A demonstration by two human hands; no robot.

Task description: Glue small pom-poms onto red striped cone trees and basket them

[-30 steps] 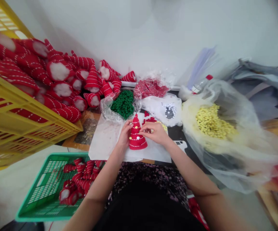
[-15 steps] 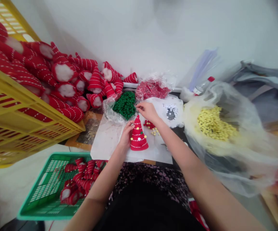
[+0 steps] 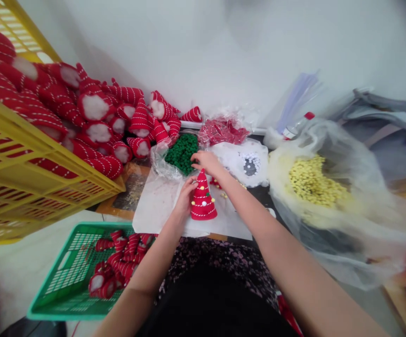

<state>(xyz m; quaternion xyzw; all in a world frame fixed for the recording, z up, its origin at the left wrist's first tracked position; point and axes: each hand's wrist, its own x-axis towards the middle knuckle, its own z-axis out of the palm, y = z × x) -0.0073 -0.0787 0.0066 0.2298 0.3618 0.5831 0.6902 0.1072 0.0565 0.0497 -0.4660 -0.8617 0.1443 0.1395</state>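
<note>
On the white sheet (image 3: 160, 201) stands a red stuffed cone (image 3: 204, 213) with white dashed stitching and small yellow, white and green pom-poms on it. My left hand (image 3: 185, 199) grips its left side, fingers near the upper part. My right hand (image 3: 210, 164) reaches over the cone's tip to the right edge of a heap of green pom-poms (image 3: 180, 152) in a clear bag. Its thumb and fingers are bent and slightly apart, with nothing visible between them. Red pom-poms (image 3: 216, 183) lie partly hidden under my right forearm.
A yellow crate (image 3: 48, 178) overflows with red striped cones (image 3: 95, 106) at the left. Below it sits a green basket (image 3: 53, 276) of smaller ones. Behind are a bag of red pieces (image 3: 224, 130) and white pom-poms (image 3: 254, 161); yellow pom-poms (image 3: 317, 182) fill a bag at right.
My right hand has moved left, from just above the cone's tip to the green heap, and its pinched fingers have parted. My left hand and the cone have hardly moved.
</note>
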